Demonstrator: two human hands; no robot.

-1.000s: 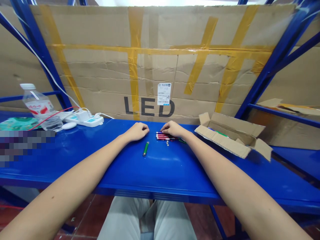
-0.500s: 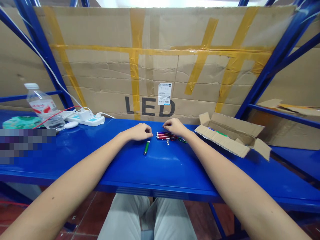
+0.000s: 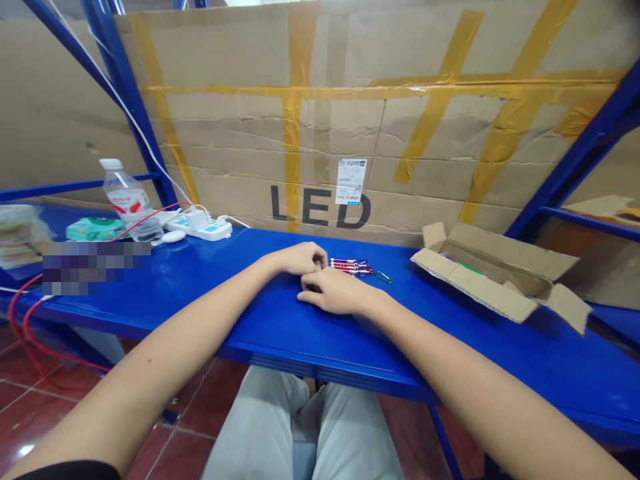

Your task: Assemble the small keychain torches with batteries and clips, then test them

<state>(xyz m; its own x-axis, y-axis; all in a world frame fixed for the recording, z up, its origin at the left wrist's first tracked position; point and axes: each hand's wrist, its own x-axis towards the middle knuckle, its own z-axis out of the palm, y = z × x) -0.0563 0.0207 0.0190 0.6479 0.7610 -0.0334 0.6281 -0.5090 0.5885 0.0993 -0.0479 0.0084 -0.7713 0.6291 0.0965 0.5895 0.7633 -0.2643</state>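
Note:
Several slim red and blue metal tubes [image 3: 345, 267] with clips at their right ends lie side by side on the blue table [image 3: 280, 330]. A green carabiner clip [image 3: 384, 277] rests at their right. My left hand [image 3: 301, 258] is beside the tubes' left ends, fingers curled; whether anything is in them is hidden. Just in front of it, my right hand [image 3: 333, 291] reaches across with bent, closed fingers low over the table. Its fingers cover the spot where a green tube lay, and what they hold is hidden.
An open cardboard box [image 3: 480, 293] stands at the right with something green inside. At the left are a water bottle [image 3: 131, 203], a green packet [image 3: 95, 229], a power strip [image 3: 210, 229] and red cables. A large taped carton [image 3: 240, 147] forms the back.
My right hand has moved left and nearer, from above the tubes to beside my left hand. The green tube and small silvery pieces no longer show. The view has shifted left.

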